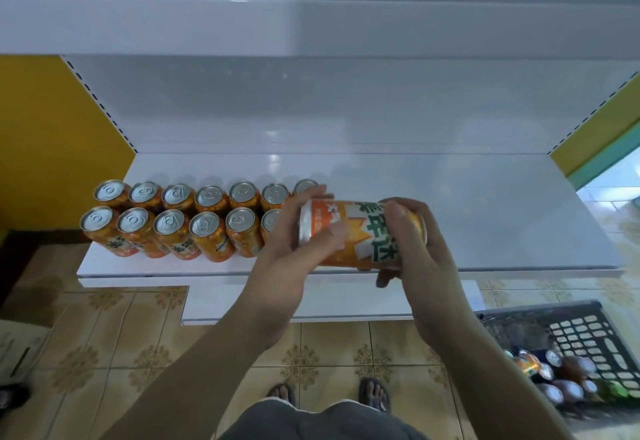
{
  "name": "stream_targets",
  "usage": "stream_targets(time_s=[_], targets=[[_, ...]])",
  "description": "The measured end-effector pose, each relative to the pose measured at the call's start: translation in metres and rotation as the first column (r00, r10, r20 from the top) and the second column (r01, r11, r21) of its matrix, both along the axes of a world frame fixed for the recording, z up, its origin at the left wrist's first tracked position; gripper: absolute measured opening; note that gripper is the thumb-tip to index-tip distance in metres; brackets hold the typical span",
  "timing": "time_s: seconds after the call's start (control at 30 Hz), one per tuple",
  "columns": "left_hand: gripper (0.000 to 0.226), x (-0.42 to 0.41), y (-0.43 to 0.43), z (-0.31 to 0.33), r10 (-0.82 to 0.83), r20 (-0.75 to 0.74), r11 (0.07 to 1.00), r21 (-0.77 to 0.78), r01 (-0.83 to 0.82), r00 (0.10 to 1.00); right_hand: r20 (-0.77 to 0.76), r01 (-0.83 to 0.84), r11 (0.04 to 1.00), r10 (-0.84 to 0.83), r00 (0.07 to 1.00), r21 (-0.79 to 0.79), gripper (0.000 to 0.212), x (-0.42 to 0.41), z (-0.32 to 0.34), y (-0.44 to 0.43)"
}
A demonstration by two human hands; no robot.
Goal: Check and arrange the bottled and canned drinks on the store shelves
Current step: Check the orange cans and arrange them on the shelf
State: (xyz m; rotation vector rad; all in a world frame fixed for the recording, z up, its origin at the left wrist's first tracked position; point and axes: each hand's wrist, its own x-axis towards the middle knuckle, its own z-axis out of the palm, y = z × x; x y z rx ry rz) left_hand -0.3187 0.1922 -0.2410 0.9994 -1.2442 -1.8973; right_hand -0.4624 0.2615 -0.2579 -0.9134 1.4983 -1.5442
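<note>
An orange can [360, 232] with green lettering lies sideways in the air above the front of the white shelf [502, 218]. My left hand [301, 232] grips its silver top end and my right hand [412, 242] grips its base end. Two rows of several matching orange cans [173, 218] stand upright on the left part of the shelf, tops up. My left hand hides the right ends of both rows.
A dark plastic basket [588, 332] with several more cans stands on the tiled floor at the lower right. A lower white shelf [242, 301] juts out below. Yellow side panels flank the unit. My sandalled feet are at the bottom centre.
</note>
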Motion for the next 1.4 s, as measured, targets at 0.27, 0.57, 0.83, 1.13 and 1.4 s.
stream_targets(time_s=[0.27, 0.57, 0.83, 1.13, 1.4], targets=[[0.062, -0.004, -0.003, 0.000, 0.076, -0.029, 0.990, 0.125, -0.072, 0.997, -0.196, -0.040, 0.996, 0.024, 0.980, -0.074, 0.057, 0.001, 0.005, 0.003], [0.037, -0.010, -0.010, 0.005, 0.152, -0.032, 0.955, 0.263, -0.138, 0.988, -0.199, -0.099, 0.992, 0.083, 0.977, -0.074, 0.065, 0.005, 0.002, 0.001], [0.066, -0.002, -0.011, 0.002, 0.060, 0.089, 0.996, 0.063, -0.065, 0.994, -0.148, -0.060, 0.997, 0.051, 0.988, -0.056, 0.055, 0.000, 0.000, 0.002], [0.051, 0.001, -0.005, -0.001, -0.120, -0.174, 0.969, -0.235, 0.077, 0.977, 0.737, -0.249, 0.935, -0.020, 0.675, 0.253, 0.067, 0.005, 0.003, -0.014], [0.047, -0.003, 0.000, -0.004, -0.108, -0.223, 0.967, -0.248, 0.051, 0.969, 0.795, -0.324, 0.920, 0.023, 0.606, 0.221, 0.069, 0.003, -0.005, -0.013]])
